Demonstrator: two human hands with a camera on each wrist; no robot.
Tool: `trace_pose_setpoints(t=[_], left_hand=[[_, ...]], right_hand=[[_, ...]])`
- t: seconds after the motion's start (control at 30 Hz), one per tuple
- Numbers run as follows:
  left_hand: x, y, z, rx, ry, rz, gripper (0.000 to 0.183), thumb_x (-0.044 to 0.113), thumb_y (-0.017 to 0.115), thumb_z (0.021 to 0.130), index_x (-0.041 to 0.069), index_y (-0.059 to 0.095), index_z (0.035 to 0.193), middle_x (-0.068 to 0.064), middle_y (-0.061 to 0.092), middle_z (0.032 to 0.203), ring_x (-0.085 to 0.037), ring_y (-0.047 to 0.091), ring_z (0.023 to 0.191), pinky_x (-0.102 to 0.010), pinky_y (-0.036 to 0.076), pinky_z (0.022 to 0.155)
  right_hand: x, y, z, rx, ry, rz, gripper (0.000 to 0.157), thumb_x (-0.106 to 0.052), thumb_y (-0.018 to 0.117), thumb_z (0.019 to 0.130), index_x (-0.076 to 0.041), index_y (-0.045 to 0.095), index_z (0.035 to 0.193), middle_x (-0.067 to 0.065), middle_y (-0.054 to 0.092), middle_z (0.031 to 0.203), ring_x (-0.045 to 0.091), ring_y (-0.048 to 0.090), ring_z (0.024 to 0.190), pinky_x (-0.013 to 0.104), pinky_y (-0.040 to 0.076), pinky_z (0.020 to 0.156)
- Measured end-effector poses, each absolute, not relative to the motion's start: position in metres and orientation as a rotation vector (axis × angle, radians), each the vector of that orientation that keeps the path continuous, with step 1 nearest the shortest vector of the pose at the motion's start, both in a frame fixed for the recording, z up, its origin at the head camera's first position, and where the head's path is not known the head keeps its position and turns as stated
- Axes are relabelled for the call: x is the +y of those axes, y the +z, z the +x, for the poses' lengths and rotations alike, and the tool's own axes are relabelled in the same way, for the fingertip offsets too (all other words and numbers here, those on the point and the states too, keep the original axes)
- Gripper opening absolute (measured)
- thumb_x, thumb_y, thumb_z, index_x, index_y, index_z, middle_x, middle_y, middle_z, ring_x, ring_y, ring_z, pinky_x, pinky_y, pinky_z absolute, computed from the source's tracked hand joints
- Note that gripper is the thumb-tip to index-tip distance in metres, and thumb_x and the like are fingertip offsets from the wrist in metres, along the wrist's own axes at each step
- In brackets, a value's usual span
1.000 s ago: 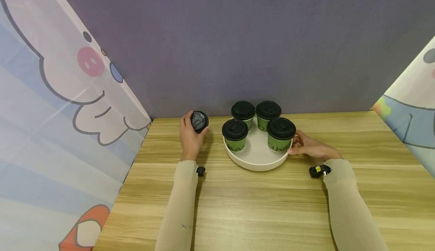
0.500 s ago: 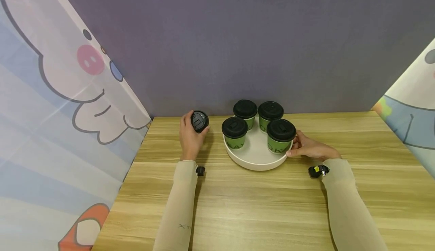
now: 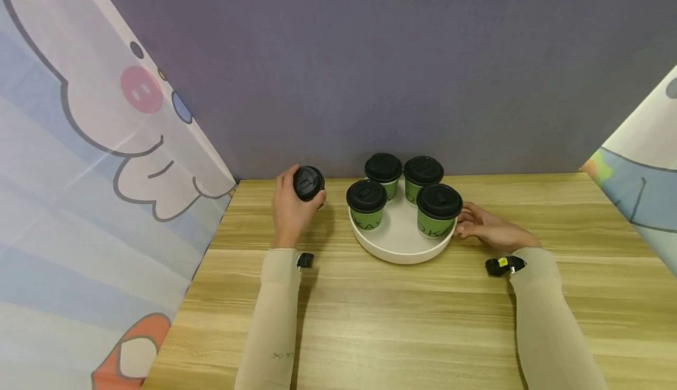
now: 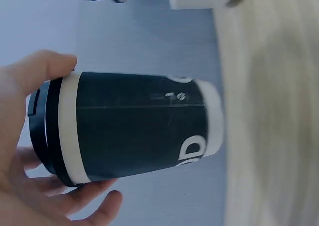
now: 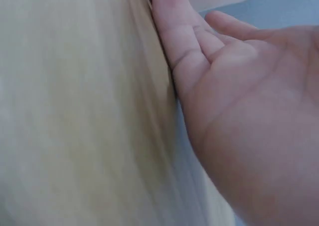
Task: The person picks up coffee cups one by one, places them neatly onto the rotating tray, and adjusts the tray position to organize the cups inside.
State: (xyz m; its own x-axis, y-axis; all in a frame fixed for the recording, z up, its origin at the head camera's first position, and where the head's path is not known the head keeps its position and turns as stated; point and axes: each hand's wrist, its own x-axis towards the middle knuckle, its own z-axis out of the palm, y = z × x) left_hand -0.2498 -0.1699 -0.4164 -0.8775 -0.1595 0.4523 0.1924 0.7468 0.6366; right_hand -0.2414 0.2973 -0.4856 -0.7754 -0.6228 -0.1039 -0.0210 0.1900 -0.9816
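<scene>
In the head view my left hand grips a dark paper cup with a black lid, near the back edge of the table. The left wrist view shows that cup side on, white letters by its base, with thumb and fingers round the lid end. To the right is a round white tray bearing several green cups with black lids, among them the front right cup. My right hand lies low on the table at the tray's right side, its fingertips right at the rim, partly hidden behind the front right cup.
A wood-grain table runs up to a grey-purple wall just behind the tray. A cartoon-printed curtain borders the left side, and another printed panel stands at the right.
My left hand has raised and tilted the dark cup slightly, moving a little left. The cups on the tray have shifted slightly clockwise. My right thumb has drawn back from the rim.
</scene>
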Motion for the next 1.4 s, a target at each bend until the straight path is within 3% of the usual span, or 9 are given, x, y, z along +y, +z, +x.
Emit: trace_pose_setpoints(t=[0.17, 0.33, 0.57, 0.87, 1.17, 1.4], left_hand=[[-0.17, -0.399, -0.24, -2.488, -0.963, -0.071, 0.081, 0.043, 0.082, 0.084, 0.02, 0.046, 0.153, -0.014, 0.051, 0.146, -0.038, 0.056, 0.129, -0.058, 0.049, 0.104], [-0.17, -0.386, -0.232, -2.546, -0.926, -0.115, 0.081, 0.048, 0.083, 0.081, 0.021, 0.049, 0.15, -0.014, 0.054, 0.142, -0.039, 0.058, 0.126, -0.059, 0.049, 0.103], [-0.169, -0.372, -0.222, -2.608, -0.871, -0.24, 0.083, 0.054, 0.083, 0.077, 0.018, 0.053, 0.146, -0.013, 0.058, 0.138, -0.038, 0.061, 0.12, -0.058, 0.051, 0.098], [-0.168, -0.362, -0.213, -2.646, -0.916, -0.411, 0.083, 0.059, 0.084, 0.074, 0.02, 0.057, 0.142, -0.007, 0.062, 0.135, -0.031, 0.063, 0.117, -0.05, 0.054, 0.095], [-0.164, -0.358, -0.206, -2.657, -1.006, -0.531, 0.08, 0.064, 0.084, 0.073, 0.024, 0.059, 0.138, 0.003, 0.063, 0.135, -0.02, 0.064, 0.112, -0.041, 0.055, 0.091], [-0.157, -0.353, -0.203, -2.69, -0.978, -0.595, 0.081, 0.067, 0.082, 0.073, 0.022, 0.06, 0.137, 0.004, 0.064, 0.131, -0.018, 0.065, 0.107, -0.039, 0.056, 0.088]], right_hand=[[0.302, -0.491, -0.243, 1.819, -1.747, -0.694, 0.044, -0.003, 0.036, 0.11, -0.028, 0.032, 0.146, -0.004, 0.06, 0.128, 0.008, 0.064, 0.112, 0.023, 0.054, 0.097], [0.298, -0.489, -0.245, 1.831, -1.775, -0.673, 0.03, -0.013, 0.026, 0.114, -0.022, 0.042, 0.138, -0.004, 0.063, 0.123, 0.01, 0.066, 0.109, 0.025, 0.056, 0.094], [0.289, -0.481, -0.244, 2.057, -1.67, -0.486, 0.024, -0.027, 0.032, 0.114, -0.016, 0.048, 0.13, 0.002, 0.064, 0.113, 0.011, 0.067, 0.1, 0.026, 0.058, 0.087], [0.283, -0.476, -0.243, 2.075, -1.682, -0.377, 0.024, -0.028, 0.035, 0.114, -0.011, 0.049, 0.123, 0.002, 0.065, 0.105, 0.012, 0.068, 0.094, 0.025, 0.058, 0.081], [0.285, -0.479, -0.246, 2.012, -1.73, -0.383, 0.019, -0.027, 0.036, 0.113, -0.018, 0.052, 0.119, -0.005, 0.068, 0.101, 0.011, 0.069, 0.092, 0.025, 0.057, 0.08], [0.284, -0.478, -0.247, 1.96, -1.756, -0.421, 0.018, -0.025, 0.038, 0.113, -0.018, 0.054, 0.117, -0.004, 0.068, 0.102, 0.012, 0.069, 0.092, 0.026, 0.058, 0.081]])
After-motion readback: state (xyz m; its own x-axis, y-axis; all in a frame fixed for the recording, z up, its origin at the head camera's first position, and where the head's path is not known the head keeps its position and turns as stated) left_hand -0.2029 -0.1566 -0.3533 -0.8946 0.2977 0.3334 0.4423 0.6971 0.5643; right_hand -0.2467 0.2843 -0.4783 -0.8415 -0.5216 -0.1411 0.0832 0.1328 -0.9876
